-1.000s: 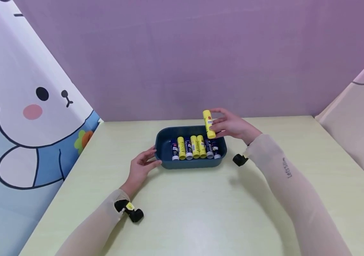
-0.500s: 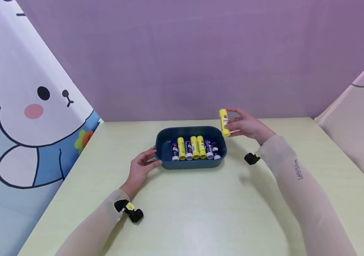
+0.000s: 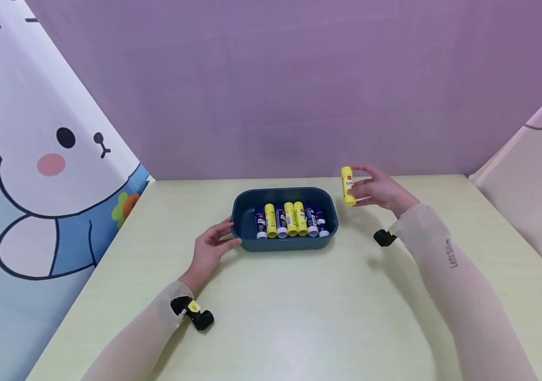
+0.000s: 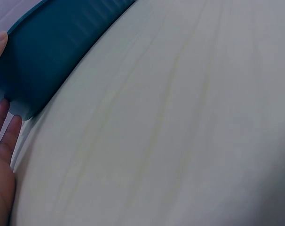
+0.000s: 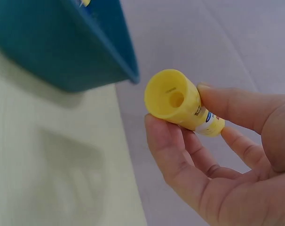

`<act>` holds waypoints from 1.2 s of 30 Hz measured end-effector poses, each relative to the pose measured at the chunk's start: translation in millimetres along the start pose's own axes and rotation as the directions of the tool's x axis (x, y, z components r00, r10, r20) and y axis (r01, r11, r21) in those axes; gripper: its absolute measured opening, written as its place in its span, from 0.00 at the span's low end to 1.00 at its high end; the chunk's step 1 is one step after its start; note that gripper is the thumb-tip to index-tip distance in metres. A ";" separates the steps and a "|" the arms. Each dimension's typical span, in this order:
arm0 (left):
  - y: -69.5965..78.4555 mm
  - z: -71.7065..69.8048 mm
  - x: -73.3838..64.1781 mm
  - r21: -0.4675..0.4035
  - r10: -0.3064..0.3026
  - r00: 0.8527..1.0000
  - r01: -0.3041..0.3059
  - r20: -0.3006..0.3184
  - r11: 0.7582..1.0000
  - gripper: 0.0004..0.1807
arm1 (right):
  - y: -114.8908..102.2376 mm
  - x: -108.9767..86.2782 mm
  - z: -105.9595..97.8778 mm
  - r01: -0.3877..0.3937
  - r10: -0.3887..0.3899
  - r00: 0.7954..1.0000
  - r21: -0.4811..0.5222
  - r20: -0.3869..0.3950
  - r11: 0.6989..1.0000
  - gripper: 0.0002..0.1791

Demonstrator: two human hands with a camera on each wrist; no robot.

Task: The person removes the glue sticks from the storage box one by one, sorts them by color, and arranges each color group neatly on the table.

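A yellow glue stick [image 3: 348, 186] is pinched upright in my right hand [image 3: 378, 190], beyond the right end of the dark teal bin [image 3: 282, 244] and above the table. Its open, hollow round end faces the camera in the right wrist view, the thumb on one side and fingers on the other. Fairly straight fingers of my left hand [image 3: 209, 251] touch the bin's left end, also seen at the edge of the left wrist view. Several glue sticks lie side by side in the bin, some yellow [image 3: 271, 220], others dark blue [image 3: 281, 220] with pale ends.
A pale wood-grain table [image 3: 290, 307] carries the bin near its back edge. Behind rises a purple backdrop [image 3: 276, 90]. Cloth with a cartoon rabbit [image 3: 23, 159] hangs at the left, a pale panel [image 3: 533, 201] at the right.
My right hand has moved right with the yellow glue stick, from over the bin's back right corner to outside its right end. The left hand and bin stay put.
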State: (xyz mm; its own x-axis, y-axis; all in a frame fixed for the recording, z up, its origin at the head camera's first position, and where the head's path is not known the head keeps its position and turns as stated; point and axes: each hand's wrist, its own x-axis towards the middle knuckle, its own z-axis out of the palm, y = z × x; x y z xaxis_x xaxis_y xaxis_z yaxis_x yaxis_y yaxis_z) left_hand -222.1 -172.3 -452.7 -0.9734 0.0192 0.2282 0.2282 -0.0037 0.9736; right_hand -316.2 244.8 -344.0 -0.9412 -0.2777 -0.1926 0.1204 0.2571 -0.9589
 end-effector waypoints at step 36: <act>-0.4 -1.1 1.5 0.003 0.007 1.000 -0.007 0.005 1.000 0.24 | 48.8 10.7 -17.3 -0.250 0.265 0.963 -0.213 0.044 0.944 0.41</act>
State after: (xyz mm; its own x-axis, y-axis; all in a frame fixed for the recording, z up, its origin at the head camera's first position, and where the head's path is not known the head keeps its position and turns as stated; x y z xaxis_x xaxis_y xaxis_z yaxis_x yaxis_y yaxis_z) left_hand -223.7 -173.3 -452.8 -0.9716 0.0245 0.2354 0.2355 -0.0007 0.9719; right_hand -325.8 270.3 -389.2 -0.8608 -0.2397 -0.4490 0.2823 0.5092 -0.8130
